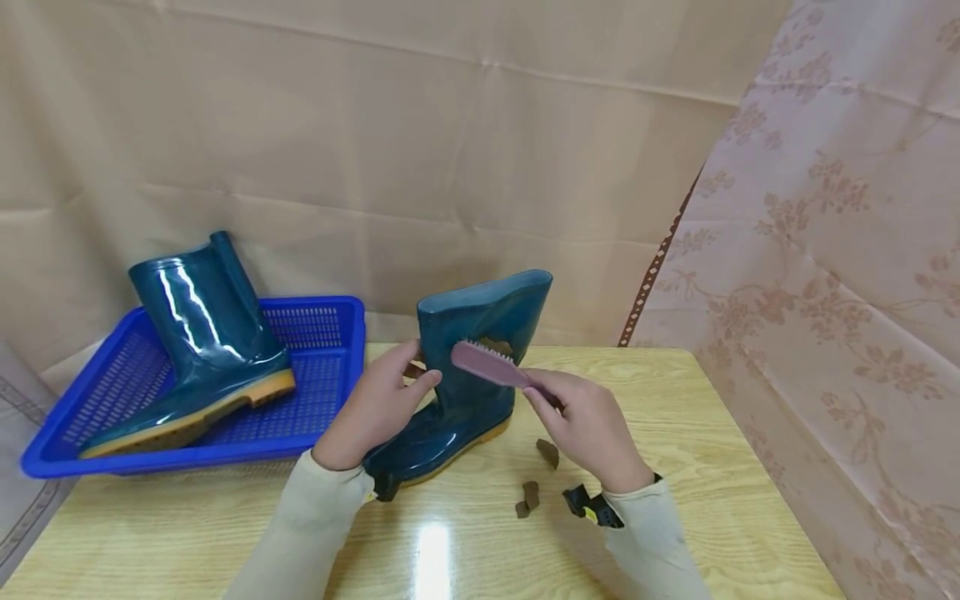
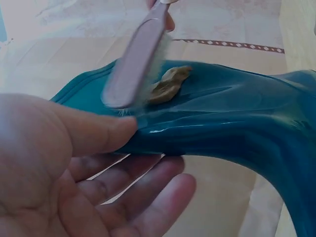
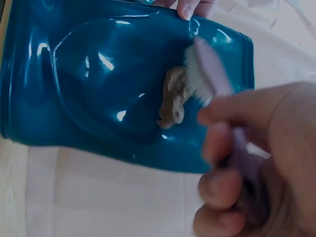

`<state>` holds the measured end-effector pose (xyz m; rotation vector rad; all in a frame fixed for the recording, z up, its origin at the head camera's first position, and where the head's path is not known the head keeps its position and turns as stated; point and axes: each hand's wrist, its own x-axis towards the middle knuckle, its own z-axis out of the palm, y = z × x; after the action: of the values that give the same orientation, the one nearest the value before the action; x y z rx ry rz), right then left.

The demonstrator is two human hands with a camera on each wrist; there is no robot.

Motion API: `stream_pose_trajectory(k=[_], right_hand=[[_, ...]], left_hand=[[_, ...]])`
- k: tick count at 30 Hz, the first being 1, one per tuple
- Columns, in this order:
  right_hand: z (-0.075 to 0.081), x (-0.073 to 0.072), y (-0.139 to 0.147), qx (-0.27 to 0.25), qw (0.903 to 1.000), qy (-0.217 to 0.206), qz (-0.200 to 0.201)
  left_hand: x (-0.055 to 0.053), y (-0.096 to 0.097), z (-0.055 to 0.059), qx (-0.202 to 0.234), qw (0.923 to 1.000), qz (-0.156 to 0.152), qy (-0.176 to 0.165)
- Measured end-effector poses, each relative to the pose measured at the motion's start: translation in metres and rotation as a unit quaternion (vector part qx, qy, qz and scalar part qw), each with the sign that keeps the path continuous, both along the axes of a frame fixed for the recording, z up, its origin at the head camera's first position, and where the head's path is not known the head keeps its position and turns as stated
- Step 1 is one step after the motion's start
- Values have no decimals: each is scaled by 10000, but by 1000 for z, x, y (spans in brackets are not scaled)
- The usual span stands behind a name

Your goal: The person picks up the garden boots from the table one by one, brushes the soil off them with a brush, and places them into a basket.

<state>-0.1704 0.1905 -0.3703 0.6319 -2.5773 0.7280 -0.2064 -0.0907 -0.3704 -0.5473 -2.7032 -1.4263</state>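
A dark teal rubber boot (image 1: 476, 404) with a tan sole stands upright on the table. My left hand (image 1: 382, 400) holds its shaft at the front, thumb on one side and fingers round the other, as the left wrist view shows. A brown patch of mud (image 3: 173, 98) clings to the side of the shaft. My right hand (image 1: 588, 421) grips the handle of a pinkish-purple brush (image 1: 486, 365) with white bristles. In the right wrist view the bristles meet the edge of the mud patch.
Several brown flakes of dried mud (image 1: 548, 453) lie on the wooden table (image 1: 645, 392) near the right wrist. At left, a blue plastic basket (image 1: 318, 375) holds the matching boot (image 1: 198, 321). A beige curtain (image 1: 450, 150) hangs behind, a floral one (image 1: 847, 250) at right.
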Motion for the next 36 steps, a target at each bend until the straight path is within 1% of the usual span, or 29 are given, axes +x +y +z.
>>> stream_pose_trajectory(k=[4, 7, 10, 13, 15, 17, 20, 22, 23, 25, 27, 29, 31, 33, 36], right_hand=[[0, -1, 2, -66, 9983, -413, -396], [0, -1, 3, -136, 9962, -713, -486], [1, -1, 5, -45, 9950, -803, -585], [3, 0, 7, 73, 9950, -742, -664], [4, 1, 8, 154, 9966, -577, -575], [4, 2, 7, 207, 9986, -380, -295], [5, 2, 4, 323, 9993, -72, 171], [5, 3, 3, 389, 9988, 58, 283], [5, 3, 2, 407, 9988, 102, 259], [5, 3, 2, 472, 9987, 194, 40], [6, 4, 3, 459, 9985, 197, -232], [6, 4, 4, 404, 9982, 113, -429], [6, 4, 5, 337, 9980, -21, -537], [5, 3, 5, 274, 9979, -178, -559], [6, 3, 8, 349, 9970, -227, -658]], left_hand=[[-2, 0, -1, 71, 9997, 215, -27], [-3, -1, -3, 144, 9996, 242, -9], [-3, -1, -3, 217, 9993, 303, -25], [-3, -1, -3, 243, 9991, 333, -49], [-3, 0, -3, 226, 9992, 316, -62], [-2, 1, -2, 171, 9996, 227, -24], [0, 2, 0, 18, 10000, -5, 96], [2, 3, 1, -50, 9998, -141, 137], [2, 3, 2, -69, 9997, -173, 141], [3, 3, 3, -61, 9998, -141, 109], [2, 3, 3, -21, 10000, -22, 45], [2, 3, 2, 21, 10000, 81, -7], [0, 2, 1, 65, 9998, 155, -49], [-1, 1, -1, 126, 9997, 193, -75], [-2, 0, -3, 190, 9994, 260, -119]])
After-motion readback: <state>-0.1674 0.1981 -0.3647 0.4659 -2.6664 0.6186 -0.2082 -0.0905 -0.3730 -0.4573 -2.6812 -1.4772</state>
